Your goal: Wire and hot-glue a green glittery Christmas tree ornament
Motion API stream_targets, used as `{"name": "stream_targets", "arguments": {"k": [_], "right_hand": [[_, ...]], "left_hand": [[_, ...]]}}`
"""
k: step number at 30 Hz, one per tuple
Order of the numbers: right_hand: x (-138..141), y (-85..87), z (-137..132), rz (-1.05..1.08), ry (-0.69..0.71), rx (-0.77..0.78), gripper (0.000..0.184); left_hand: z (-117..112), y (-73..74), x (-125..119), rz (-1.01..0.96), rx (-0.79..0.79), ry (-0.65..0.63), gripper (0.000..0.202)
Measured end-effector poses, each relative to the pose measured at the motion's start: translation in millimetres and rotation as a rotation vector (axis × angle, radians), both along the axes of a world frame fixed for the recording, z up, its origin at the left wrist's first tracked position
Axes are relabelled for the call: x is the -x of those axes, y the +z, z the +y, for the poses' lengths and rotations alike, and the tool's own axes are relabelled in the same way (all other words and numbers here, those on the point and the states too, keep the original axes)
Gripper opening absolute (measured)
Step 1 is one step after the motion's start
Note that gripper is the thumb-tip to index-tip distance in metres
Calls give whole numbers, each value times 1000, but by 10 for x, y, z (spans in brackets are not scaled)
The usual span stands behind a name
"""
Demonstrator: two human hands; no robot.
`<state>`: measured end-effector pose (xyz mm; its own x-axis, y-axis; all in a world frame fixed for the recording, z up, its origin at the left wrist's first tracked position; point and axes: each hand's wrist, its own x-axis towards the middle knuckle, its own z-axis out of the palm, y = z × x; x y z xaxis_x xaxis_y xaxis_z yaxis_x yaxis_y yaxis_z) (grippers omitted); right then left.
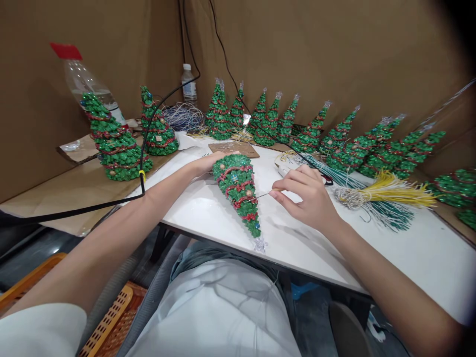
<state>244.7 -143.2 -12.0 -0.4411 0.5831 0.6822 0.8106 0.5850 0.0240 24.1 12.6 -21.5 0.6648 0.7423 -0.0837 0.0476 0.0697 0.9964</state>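
A small green Christmas tree ornament (pixel 238 186) with red garlands and colored balls lies tilted, its clear star tip (pixel 259 244) pointing toward me at the table's front edge. My left hand (pixel 213 161) is behind its wide base and grips it there; most of the fingers are hidden by the tree. Between the thumb and fingers of my right hand (pixel 303 193) is a thin metal rod-like tool (pixel 263 195). Its far end reaches the right side of the tree, near a gold ball (pixel 249 193). Just beyond the right hand lies a white pen-like tool (pixel 281 169) with a pointed tip.
Several similar trees (pixel 314 129) line the back and right of the white table (pixel 208 213). Yellow wires (pixel 397 191) and green wires (pixel 390 213) lie bundled at right. Two trees and a large bottle (pixel 89 82) stand left. A black cable (pixel 144 148) crosses the left side.
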Motion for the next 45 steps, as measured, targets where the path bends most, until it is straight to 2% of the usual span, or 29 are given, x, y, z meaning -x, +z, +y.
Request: {"name": "stream_targets", "arguments": {"k": [4, 14, 21, 26, 39, 45], "right_hand": [[7, -8, 2, 4, 4, 2, 18], [15, -26, 4, 46, 7, 41, 20], [21, -41, -3, 45, 3, 35, 20], [25, -45, 0, 41, -9, 33, 20], [24, -71, 10, 36, 8, -13, 19], [14, -69, 16, 61, 41, 18, 16]], "left_hand": [[23, -30, 6, -10, -21, -4, 37], [-7, 6, -8, 4, -36, 7, 16], [-10, -23, 7, -35, 5, -60, 22], [8, -55, 25, -45, -28, -61, 20], [-32, -23, 2, -91, 23, -94, 26], [-21, -29, 11, -47, -8, -54, 20]]}}
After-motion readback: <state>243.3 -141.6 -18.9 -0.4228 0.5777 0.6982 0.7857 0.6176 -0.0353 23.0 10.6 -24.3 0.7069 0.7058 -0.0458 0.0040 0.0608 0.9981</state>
